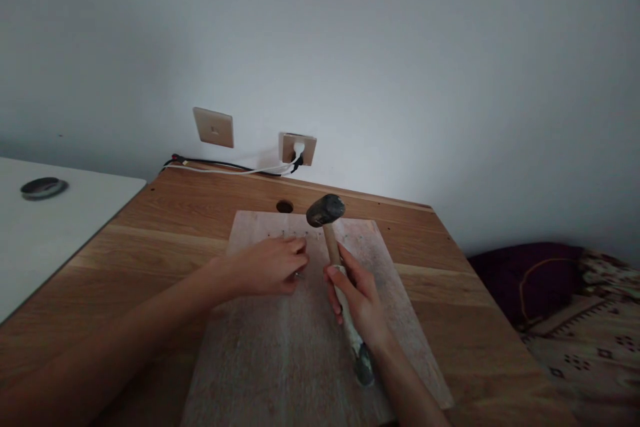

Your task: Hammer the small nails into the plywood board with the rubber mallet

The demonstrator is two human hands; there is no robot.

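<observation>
Right hand (361, 300) is wrapped tight round the wooden handle of the hammer (331, 243), gripping near the middle. The dark head is raised above the far edge of the board (280, 353), and the handle's dark butt pokes out below the wrist. Left hand (273, 265) lies low on the board just beside the hammer handle, fingers bunched together. There's a small glint at the fingertips, too small to tell whether anything is pinched there. Beyond the knuckles, a row of nails (290, 235) runs along the board's far edge. The board sits in the middle of the wooden tabletop (165, 227) and reaches its near edge. At the tabletop's far edge is a round hole (285, 206) — behind it, a wall socket (297, 149) with cables (225, 167) trailing left.
</observation>
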